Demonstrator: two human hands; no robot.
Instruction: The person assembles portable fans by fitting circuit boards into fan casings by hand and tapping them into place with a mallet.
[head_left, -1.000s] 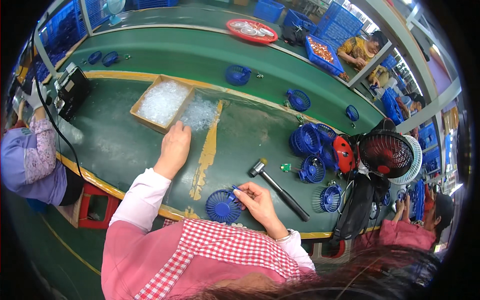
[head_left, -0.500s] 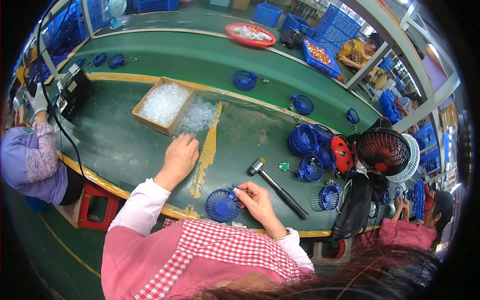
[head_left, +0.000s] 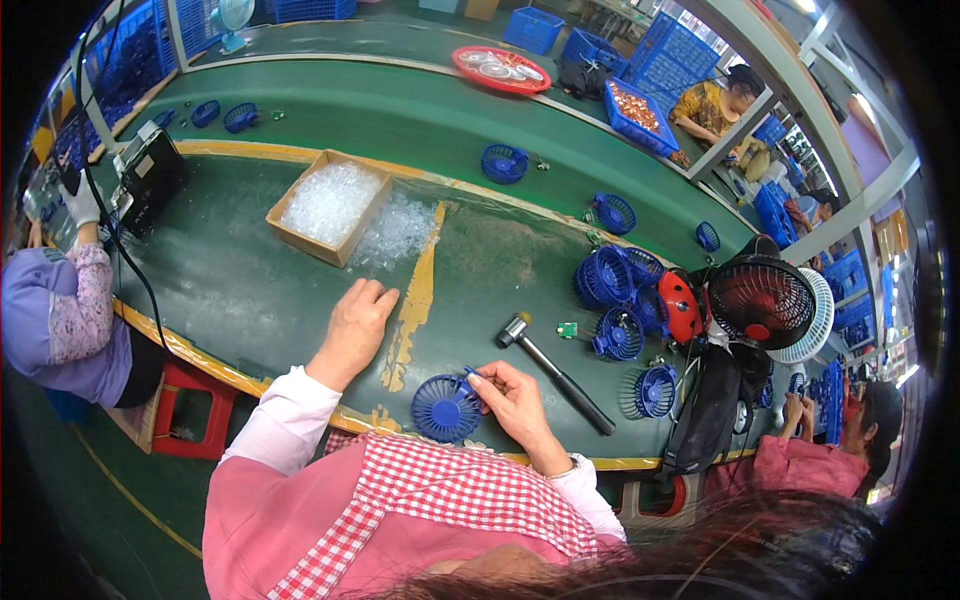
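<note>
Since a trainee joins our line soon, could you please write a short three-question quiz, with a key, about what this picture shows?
1. What does the person's right hand hold?
a) a screwdriver
b) a blue fan cage
c) a cup

2. True or false: the hammer lies farther to the person's right than the cardboard box.

3. What is heaped inside the cardboard box and also scattered beside it?

Key:
1. b
2. True
3. Small clear pieces

Pale sleeves (head_left: 283,422) meet a red-checked pink smock (head_left: 420,525).
</note>
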